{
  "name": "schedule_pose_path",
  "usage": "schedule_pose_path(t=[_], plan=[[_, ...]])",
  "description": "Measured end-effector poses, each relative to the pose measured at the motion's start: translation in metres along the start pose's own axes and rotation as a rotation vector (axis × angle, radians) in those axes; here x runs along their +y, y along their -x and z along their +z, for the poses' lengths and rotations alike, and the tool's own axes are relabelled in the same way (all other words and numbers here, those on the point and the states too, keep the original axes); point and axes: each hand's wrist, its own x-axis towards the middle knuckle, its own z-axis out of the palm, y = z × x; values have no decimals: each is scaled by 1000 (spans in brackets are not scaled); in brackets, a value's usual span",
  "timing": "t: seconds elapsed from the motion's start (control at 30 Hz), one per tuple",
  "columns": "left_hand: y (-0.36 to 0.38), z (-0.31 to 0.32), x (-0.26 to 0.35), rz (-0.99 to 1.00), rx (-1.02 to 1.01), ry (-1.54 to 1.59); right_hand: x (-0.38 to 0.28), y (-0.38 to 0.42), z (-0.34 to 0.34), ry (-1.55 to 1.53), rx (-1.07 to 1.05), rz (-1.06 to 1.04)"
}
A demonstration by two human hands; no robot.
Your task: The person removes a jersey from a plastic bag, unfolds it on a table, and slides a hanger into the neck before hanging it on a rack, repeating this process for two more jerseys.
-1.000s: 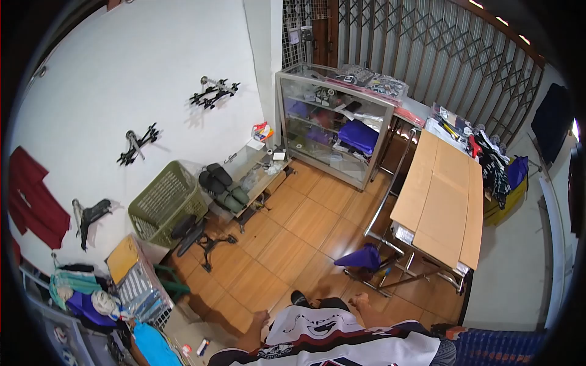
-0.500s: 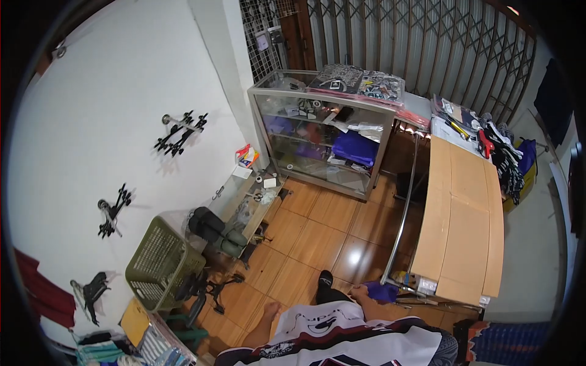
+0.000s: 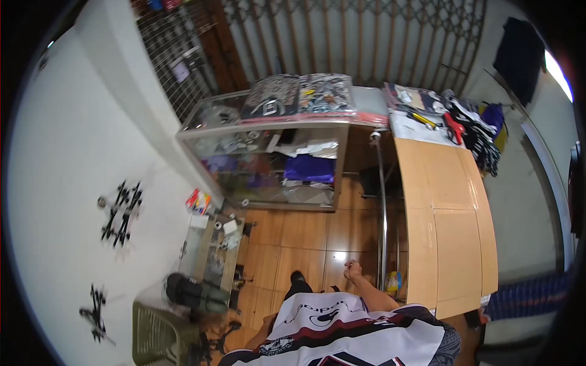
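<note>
A: What stands around the person?
B: Ahead is a glass cabinet with flat patterned packs on top. To its right, a desk covered with cardboard runs toward the person; a red-handled tool and a yellow tool lie at its far end. A low glass shelf and a green basket line the left wall.

A: What is in the way, and where is there room?
B: An upright-looking metal rail stands along the desk's left edge. Open tiled floor lies between the shelf and the rail, up to the cabinet's base. A dark-shod foot is on it.

A: And the hands?
B: The right hand is over the floor, fingers loosely bent; I cannot tell whether they close on anything. The rail is just to its right, the cardboard beyond. The left hand is hidden or too unclear beside the white shirt; its state cannot be told.
</note>
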Motion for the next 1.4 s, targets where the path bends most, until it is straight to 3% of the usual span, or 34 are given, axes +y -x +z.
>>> schedule_pose_path(t=[0.07,0.27,0.3,0.37,0.43,0.5,0.57,0.63,0.7,0.83,0.97,1.1,1.2,1.3,1.4], plan=[[-33,1,59,50,-42,-27,-6,-18,-5,13,97,-64],[-140,28,251,279,-238,-72,-41,-71,-35,-228,130,31],[-149,45,295,275,-263,-86,-55,-69,-46,-274,134,40],[-169,90,368,479,-138,-214,-90,-62,-71,-294,213,5],[-171,137,449,624,-150,-351,-117,-84,-84,-373,290,-36],[-205,188,509,833,-352,-445,-122,-129,-90,-526,327,-107],[-172,247,565,970,-512,-486,-127,-138,-98,-604,375,-176],[-113,302,618,874,-656,-556,-170,-140,-130,-622,458,-288],[-60,353,662,1031,-797,-642,-216,-136,-164,-725,485,-285],[45,438,745,1060,-1107,-806,-276,-153,-227,-828,526,-363],[99,529,829,1264,-1236,-860,-328,-197,-313,-958,536,-439],[98,628,910,1511,-1027,-951,-359,-261,-399,-1043,574,-507],[66,690,959,1538,-826,-1064,-379,-293,-452,-1066,598,-540],[36,730,990,1707,-607,-1113,-392,-323,-488,-1084,585,-532],[15,755,1004,1749,-402,-1285,-402,-340,-511,-1065,590,-519]])
